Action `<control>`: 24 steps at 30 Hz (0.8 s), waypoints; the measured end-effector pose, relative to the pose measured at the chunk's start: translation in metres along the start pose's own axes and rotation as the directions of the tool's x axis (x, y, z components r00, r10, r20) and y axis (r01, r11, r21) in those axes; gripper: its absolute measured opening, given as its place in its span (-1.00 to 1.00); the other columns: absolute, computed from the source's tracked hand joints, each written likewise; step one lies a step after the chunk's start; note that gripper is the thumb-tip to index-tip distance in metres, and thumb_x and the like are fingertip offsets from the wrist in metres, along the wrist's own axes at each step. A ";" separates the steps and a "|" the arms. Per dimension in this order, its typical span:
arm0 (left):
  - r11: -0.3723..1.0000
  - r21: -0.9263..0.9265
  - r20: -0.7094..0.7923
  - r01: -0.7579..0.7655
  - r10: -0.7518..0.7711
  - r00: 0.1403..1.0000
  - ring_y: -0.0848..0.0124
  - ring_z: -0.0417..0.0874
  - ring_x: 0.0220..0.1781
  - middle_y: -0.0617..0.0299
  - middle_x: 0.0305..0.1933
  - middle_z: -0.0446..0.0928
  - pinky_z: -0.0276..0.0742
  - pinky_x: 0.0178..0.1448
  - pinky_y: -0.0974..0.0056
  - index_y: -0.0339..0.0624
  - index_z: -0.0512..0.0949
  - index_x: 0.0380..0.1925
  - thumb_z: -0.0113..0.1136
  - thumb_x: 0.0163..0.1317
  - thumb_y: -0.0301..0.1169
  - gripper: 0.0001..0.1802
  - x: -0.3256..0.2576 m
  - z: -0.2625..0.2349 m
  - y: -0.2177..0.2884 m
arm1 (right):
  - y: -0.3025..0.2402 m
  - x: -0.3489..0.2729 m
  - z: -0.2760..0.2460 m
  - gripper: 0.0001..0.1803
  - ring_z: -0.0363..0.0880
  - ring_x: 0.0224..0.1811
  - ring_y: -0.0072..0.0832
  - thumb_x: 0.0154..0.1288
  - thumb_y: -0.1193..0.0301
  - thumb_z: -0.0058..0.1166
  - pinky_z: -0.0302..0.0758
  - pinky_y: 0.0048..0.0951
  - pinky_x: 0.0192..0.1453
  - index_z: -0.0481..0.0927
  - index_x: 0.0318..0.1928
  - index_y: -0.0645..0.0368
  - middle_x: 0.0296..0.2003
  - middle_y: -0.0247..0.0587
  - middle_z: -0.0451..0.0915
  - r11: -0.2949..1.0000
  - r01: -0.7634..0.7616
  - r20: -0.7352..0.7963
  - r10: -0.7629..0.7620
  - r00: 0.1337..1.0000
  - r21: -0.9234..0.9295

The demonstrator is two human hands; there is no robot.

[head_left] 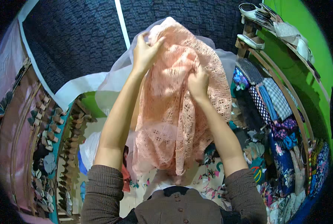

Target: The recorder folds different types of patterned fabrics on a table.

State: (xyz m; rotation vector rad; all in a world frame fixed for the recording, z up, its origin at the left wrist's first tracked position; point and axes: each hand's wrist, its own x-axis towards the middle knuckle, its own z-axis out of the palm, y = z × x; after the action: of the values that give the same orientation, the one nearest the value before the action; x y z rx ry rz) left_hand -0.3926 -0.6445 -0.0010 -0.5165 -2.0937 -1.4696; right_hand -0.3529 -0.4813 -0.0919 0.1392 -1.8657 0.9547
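Observation:
A peach lace cloth (166, 97) with an openwork pattern is held up in front of me, its folds hanging down toward my lap. My left hand (146, 55) grips its upper left edge, thumb on the front and the other fingers partly hidden at the edge. On the right side, my right hand (199, 83) is closed around a gathered fold of the same cloth. Sheer whitish fabric (114, 84) shows behind the lace and spreads out to the left.
A dark textured surface (73, 41) with a white strip lies beyond the cloth. Racks with rows of shoe-like pieces (48, 130) stand left. On the right, a wooden rack (282, 87) borders folded fabrics (276, 99), with white shoes (251, 41) above. Coloured scraps (211, 179) litter the floor.

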 end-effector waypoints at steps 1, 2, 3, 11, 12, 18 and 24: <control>0.985 -0.172 0.061 -0.010 0.020 0.998 0.11 0.35 0.18 -0.20 0.17 0.26 0.32 0.16 0.19 -0.35 0.04 0.19 0.20 0.04 -0.10 -0.15 0.014 0.000 -0.007 | 0.001 0.021 0.010 -0.74 0.45 -0.66 -0.28 -0.01 0.60 -0.20 0.35 -0.27 -0.54 0.48 -0.27 0.37 -0.66 0.05 0.47 0.992 -0.117 0.089 0.120 0.989 -0.040; 0.979 -0.142 0.070 -0.147 0.158 0.985 0.05 0.19 0.26 -0.26 0.24 0.06 0.19 0.25 0.15 -0.33 -0.09 0.22 0.23 0.01 -0.09 -0.05 0.030 -0.004 -0.017 | -0.008 0.042 0.022 -0.77 0.46 -0.66 -0.26 0.01 0.57 -0.18 0.35 -0.24 -0.53 0.48 -0.30 0.37 -0.68 0.06 0.46 0.985 -0.168 0.107 0.172 0.979 -0.045; 0.950 -0.127 0.092 -0.284 0.296 0.951 0.00 0.03 0.35 -0.32 0.31 -0.14 0.05 0.34 0.11 -0.31 -0.23 0.26 0.26 -0.03 -0.09 0.07 0.047 -0.002 -0.023 | -0.010 0.065 0.032 -0.80 0.46 -0.67 -0.23 0.02 0.55 -0.16 0.35 -0.22 -0.52 0.48 -0.33 0.37 -0.70 0.07 0.45 0.973 -0.221 0.114 0.227 0.967 -0.064; 0.817 0.455 0.509 -0.354 0.087 0.856 -0.15 -0.03 0.33 -0.22 0.34 -0.24 0.03 0.27 -0.19 -0.15 -0.09 0.27 0.34 -0.28 0.11 0.18 -0.021 0.056 -0.159 | 0.106 0.135 0.141 -0.70 0.55 -0.30 -0.05 0.02 0.29 0.07 0.43 -0.25 -0.25 0.54 -0.32 0.29 -0.40 0.13 0.55 0.975 -0.222 0.135 0.217 0.967 0.023; 0.765 0.539 0.535 -0.352 0.012 0.845 -0.11 0.06 0.30 -0.23 0.31 -0.12 0.09 0.26 -0.11 -0.14 -0.02 0.26 0.31 -0.23 0.10 0.10 -0.039 0.066 -0.176 | 0.126 0.132 0.150 -0.68 0.58 -0.32 -0.13 -0.04 0.30 0.12 0.43 -0.27 -0.24 0.54 -0.36 0.34 -0.43 0.13 0.56 0.950 -0.309 0.174 0.297 0.939 0.044; 0.822 0.563 0.372 -0.089 -0.156 0.915 0.13 0.53 -0.12 -0.08 -0.24 0.51 0.39 -0.06 0.16 -0.14 0.32 0.07 0.01 0.13 -0.29 -0.53 -0.015 0.022 -0.295 | 0.155 0.094 0.159 -0.06 0.17 0.25 -0.19 0.04 0.20 0.17 0.13 -0.34 0.29 -0.07 0.28 0.36 0.25 0.15 0.07 0.831 -0.555 0.792 0.312 0.525 0.040; 0.710 0.651 0.223 -0.269 0.159 0.962 0.05 0.55 -0.28 -0.05 -0.36 0.54 0.43 -0.19 0.10 -0.09 0.35 0.04 -0.01 0.00 -0.49 -0.51 0.029 -0.008 -0.323 | 0.194 -0.024 0.109 0.07 0.26 0.18 -0.03 -0.14 -0.18 0.15 0.20 -0.29 0.24 0.14 0.18 0.44 0.11 0.28 0.27 0.899 -0.240 0.918 0.392 0.064 -0.367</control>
State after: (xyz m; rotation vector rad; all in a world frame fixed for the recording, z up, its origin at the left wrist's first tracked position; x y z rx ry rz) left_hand -0.6017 -0.7607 -0.2201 -0.5568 -2.3911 -0.4606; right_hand -0.5128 -0.4292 -0.2395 0.3719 -3.3769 1.1476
